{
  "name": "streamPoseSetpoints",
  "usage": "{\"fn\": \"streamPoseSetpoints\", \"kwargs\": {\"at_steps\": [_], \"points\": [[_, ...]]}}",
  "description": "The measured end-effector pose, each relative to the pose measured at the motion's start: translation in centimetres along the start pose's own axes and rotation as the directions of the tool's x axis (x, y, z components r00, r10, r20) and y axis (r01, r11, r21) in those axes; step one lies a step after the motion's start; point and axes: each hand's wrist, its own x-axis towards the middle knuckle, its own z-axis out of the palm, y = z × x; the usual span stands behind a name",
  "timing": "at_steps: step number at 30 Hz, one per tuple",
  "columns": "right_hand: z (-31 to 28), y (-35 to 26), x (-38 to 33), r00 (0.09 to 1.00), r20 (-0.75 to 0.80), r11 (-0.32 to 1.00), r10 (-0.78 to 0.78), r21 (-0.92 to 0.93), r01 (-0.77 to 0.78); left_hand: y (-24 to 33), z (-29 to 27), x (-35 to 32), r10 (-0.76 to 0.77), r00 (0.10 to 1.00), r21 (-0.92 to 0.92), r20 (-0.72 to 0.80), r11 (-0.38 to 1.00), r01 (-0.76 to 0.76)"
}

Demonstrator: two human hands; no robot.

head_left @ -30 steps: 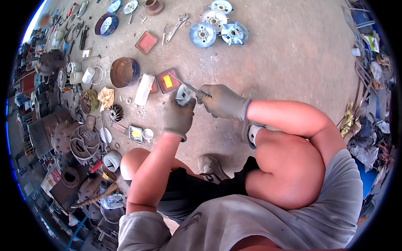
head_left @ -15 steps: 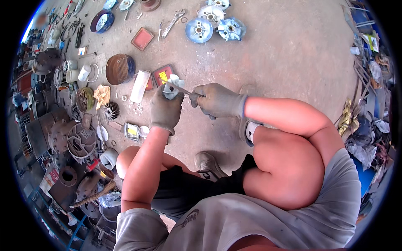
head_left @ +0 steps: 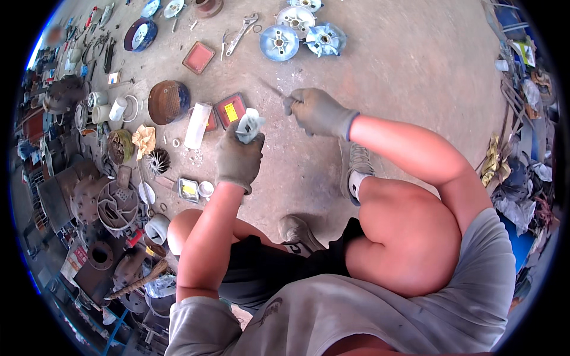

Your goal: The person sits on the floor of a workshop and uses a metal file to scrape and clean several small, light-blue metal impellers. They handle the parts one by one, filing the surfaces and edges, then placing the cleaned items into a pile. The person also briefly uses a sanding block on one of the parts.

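My left hand (head_left: 238, 161), in a grey-brown work glove, is closed around a small white finned part (head_left: 251, 124) that sticks up past the fingers. Its lower end is hidden in the glove. My right hand (head_left: 322, 113), gloved too, grips a thin dark tool (head_left: 273, 88) pointing up and left; motion blurs it, so whether it is a file or a blade I cannot tell. The tool is apart from the white part. Just beyond my left hand lie a red tray with a yellow label (head_left: 230, 111) and a long white box (head_left: 198, 126).
An adjustable wrench (head_left: 242, 34), a square red tray (head_left: 198, 57) and several blue-white round castings (head_left: 279, 43) lie farther out on the concrete. A rusty drum (head_left: 168, 102) stands to the left, near crowded metal parts (head_left: 117, 204). Scrap and bags (head_left: 515, 207) line the right side.
My right hand has moved up and to the right, taking the thin tool away from the white part. My left hand has stayed nearly in place, still holding that part.
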Motion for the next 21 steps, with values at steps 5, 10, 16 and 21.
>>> {"fn": "streamPoseSetpoints", "kwargs": {"at_steps": [5, 10, 16, 21], "points": [[1.7, -0.9, -2.5, 0.987, 0.158, 0.989, -0.015, -0.140, 0.037, 0.2, -0.4, 0.8, 0.081, 0.996, -0.046, 0.019, 0.996, -0.080], [1.4, 0.5, -0.7, 0.938, 0.022, 0.858, -0.346, -0.396, 0.326, -1.7, -0.4, 2.2, 0.065, 0.989, -0.455, 0.135, 0.891, 0.004], [1.1, 0.9, -0.9, 0.920, -0.023, 0.851, -0.390, -0.391, 0.351, -0.6, -0.9, 1.6, 0.047, 0.976, -0.549, 0.211, 0.832, 0.079], [-1.4, 3.3, 2.7, 0.901, -0.293, 0.931, -0.318, -0.274, 0.240, -1.8, -0.6, 0.8, 0.238, 0.971, -0.079, 0.030, 0.969, -0.235]]}}
